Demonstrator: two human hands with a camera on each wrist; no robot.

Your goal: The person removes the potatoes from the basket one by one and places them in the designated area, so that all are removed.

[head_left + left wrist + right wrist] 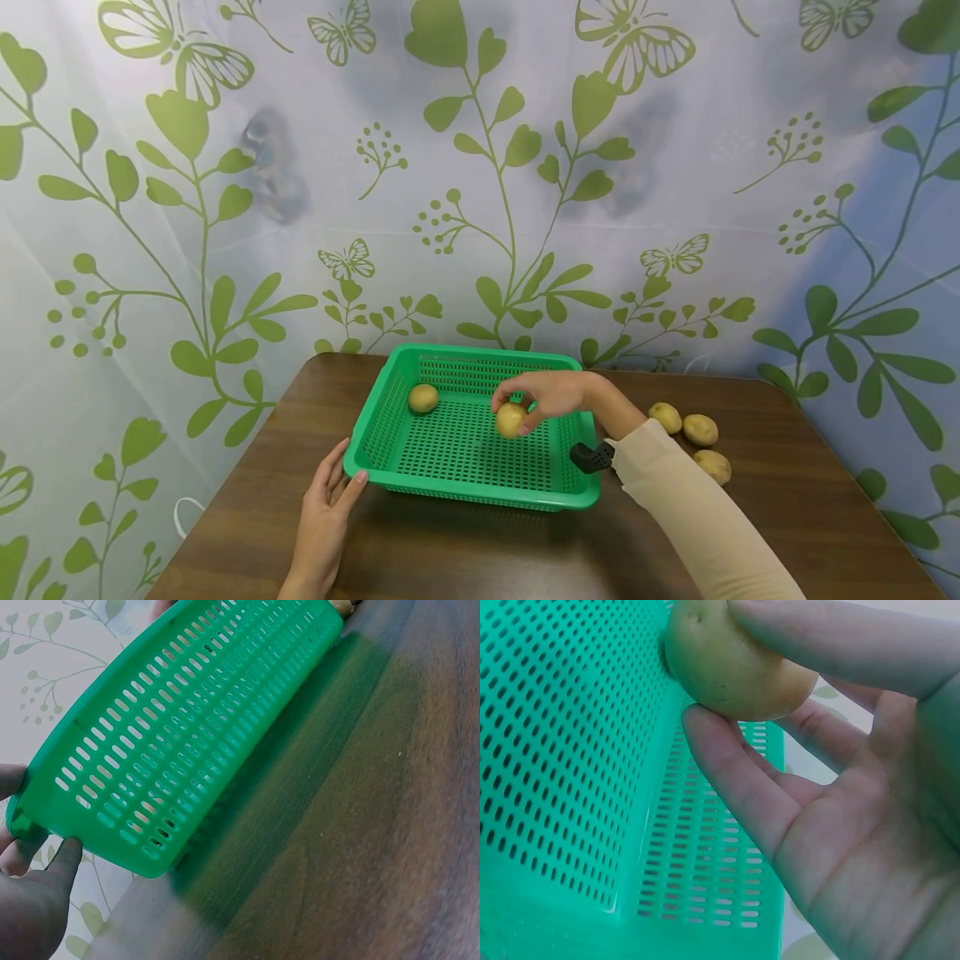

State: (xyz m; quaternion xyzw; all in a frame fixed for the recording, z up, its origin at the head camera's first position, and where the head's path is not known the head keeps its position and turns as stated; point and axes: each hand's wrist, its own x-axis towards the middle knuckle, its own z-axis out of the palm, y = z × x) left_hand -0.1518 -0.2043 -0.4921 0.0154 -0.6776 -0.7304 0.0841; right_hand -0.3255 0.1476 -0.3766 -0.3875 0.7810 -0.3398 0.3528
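A green plastic basket with slotted walls stands on the wooden table. At its near left corner, my left hand grips the rim, thumb and fingers about the edge, as the left wrist view also shows. My right hand is over the inside of the basket and holds a potato between thumb and fingers. In the right wrist view this yellow-brown potato appears above the basket's perforated surface. Another potato lies inside the basket, toward the back left.
To the right of the basket, three potatoes lie together on the brown table, partly beside my right forearm. A black strap piece sticks out at the right wrist. Behind the table hangs a leaf-patterned curtain.
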